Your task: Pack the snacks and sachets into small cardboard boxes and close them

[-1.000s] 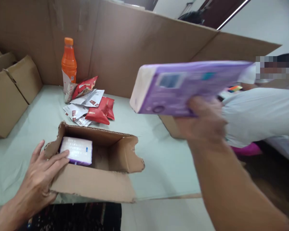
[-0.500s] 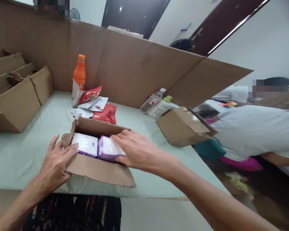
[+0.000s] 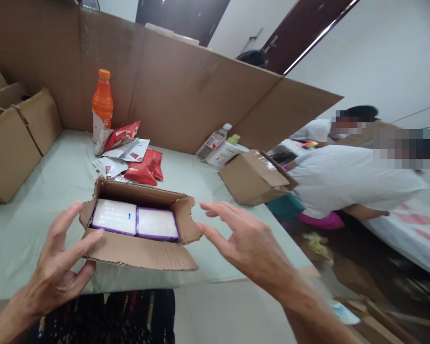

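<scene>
Down at six o'clock on the tabletop point(image 3: 39, 191), the open cardboard box point(image 3: 139, 251) holds two purple-edged packs point(image 3: 135, 222) side by side, flanked by the left hand point(image 3: 59, 267) and right hand point(image 3: 245, 241), fingers spread, holding nothing.

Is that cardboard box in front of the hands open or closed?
Open: the cardboard box has its flaps spread, showing two purple-edged packs side by side.

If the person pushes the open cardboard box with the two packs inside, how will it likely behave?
The cardboard box would probably slide easily, since it sits flat on the smooth table cover. Its torn flaps look soft and may bend under the left hand. The two packs fill it snugly, so they likely will not shift.
</scene>
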A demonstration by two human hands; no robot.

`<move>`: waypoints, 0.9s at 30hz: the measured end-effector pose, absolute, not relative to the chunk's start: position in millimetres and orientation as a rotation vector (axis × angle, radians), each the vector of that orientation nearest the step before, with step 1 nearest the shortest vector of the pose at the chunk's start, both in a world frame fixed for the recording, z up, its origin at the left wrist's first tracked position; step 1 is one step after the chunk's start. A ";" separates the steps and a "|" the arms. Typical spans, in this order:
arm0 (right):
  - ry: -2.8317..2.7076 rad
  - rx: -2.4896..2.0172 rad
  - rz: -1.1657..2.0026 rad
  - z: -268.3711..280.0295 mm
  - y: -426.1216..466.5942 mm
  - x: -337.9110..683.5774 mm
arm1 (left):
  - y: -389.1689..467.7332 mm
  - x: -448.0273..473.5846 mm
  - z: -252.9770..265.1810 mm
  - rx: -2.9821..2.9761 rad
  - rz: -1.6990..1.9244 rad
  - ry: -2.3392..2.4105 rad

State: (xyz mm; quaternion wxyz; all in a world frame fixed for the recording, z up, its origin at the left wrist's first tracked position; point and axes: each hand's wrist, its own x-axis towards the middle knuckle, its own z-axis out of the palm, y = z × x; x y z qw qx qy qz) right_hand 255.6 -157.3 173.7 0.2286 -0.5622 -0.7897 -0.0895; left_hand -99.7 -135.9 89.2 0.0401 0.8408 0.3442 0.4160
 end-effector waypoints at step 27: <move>-2.245 -1.566 0.454 139.5 -101.5 231.2 | -125.3 -93.1 102.4 2.658 1.161 0.834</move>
